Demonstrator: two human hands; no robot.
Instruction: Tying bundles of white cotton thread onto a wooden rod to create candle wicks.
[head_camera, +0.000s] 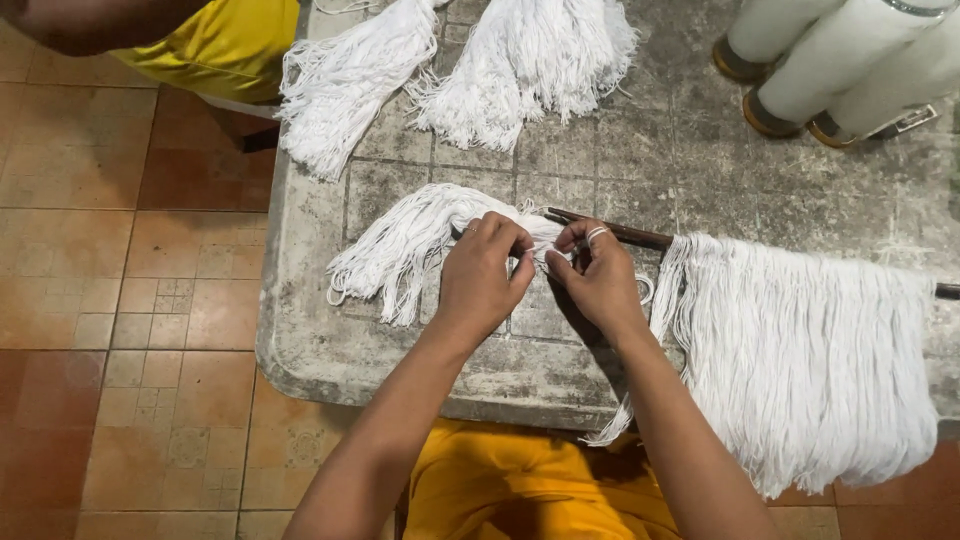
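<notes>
Your left hand (480, 275) and right hand (598, 275) both pinch strands of the white cord bundle (410, 245) lying on the stone surface (330, 350). Your fingers meet beside the end of the dark rod (620, 232), where a cord fringe (800, 350) hangs.

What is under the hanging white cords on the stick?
Under the hanging cords lies the grey table; its front edge and most of the stick are covered there.

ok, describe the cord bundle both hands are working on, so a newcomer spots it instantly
On the grey stone table, find the dark stick. At its bare left end, the left hand and right hand pinch a loose white cord bundle. Unlike the hanging fringe, it fans leftward across the slab.
</notes>
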